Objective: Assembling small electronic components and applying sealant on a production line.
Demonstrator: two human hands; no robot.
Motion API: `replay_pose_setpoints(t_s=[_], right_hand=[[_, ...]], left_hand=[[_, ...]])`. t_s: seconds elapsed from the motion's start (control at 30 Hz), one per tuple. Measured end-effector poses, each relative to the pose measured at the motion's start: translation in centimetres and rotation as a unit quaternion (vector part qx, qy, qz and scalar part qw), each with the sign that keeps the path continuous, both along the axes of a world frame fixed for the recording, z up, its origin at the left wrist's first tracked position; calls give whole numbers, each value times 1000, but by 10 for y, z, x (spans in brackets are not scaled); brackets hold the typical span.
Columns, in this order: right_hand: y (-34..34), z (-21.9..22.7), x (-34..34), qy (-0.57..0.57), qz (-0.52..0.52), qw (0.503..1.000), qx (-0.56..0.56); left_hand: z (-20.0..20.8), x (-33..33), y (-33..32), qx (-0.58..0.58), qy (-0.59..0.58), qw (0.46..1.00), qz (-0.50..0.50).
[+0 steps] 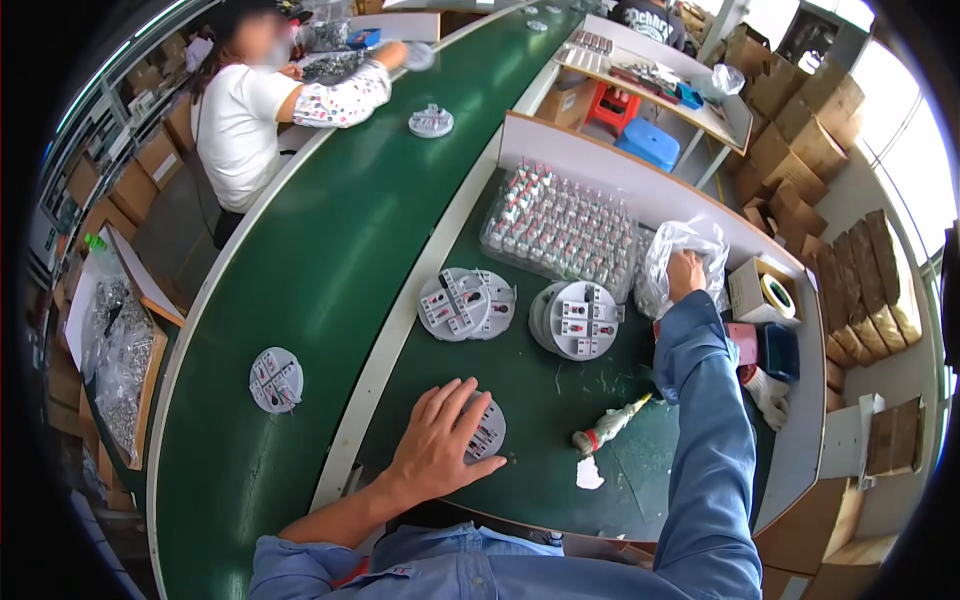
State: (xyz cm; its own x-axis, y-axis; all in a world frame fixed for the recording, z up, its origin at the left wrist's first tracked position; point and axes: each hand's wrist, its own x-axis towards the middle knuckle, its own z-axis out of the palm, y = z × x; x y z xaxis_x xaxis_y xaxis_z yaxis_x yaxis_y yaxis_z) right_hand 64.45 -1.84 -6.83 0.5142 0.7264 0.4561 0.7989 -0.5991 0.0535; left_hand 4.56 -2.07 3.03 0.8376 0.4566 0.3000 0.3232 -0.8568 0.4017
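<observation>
My left hand (432, 445) lies over the left part of a round grey disc (487, 430), with its fingers stretched and the thumb out along the disc's lower edge. Small dark and metal parts sit on the disc's face. At the far right of the bench, my right hand (684, 270) reaches into a clear plastic bag (712, 245). Its fingers are hidden inside, so what they touch cannot be seen. Beyond my left hand are two piles of round grey discs, one pile (455, 303) to the left and another pile (580, 322) to the right, their tops bearing small parts.
A plastic tray (560, 225) of small red-and-white parts stands behind the discs. Near my right forearm lies a bottle with a yellow tip (610, 425). A green conveyor (300, 290) carries scattered discs on the left. Across it, a co-worker (245, 120) sits. Partition walls edge my bench.
</observation>
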Motion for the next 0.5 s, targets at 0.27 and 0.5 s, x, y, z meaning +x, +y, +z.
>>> replay_pose_setpoints(t_s=[0.27, 0.5], right_hand=[[17, 76, -65, 179, 93, 979, 0], [-11, 61, -70, 214, 95, 972, 33]], left_hand=[[-26, 15, 17, -1, 9, 1000, 29], [-39, -6, 18, -17, -10, 1000, 17]])
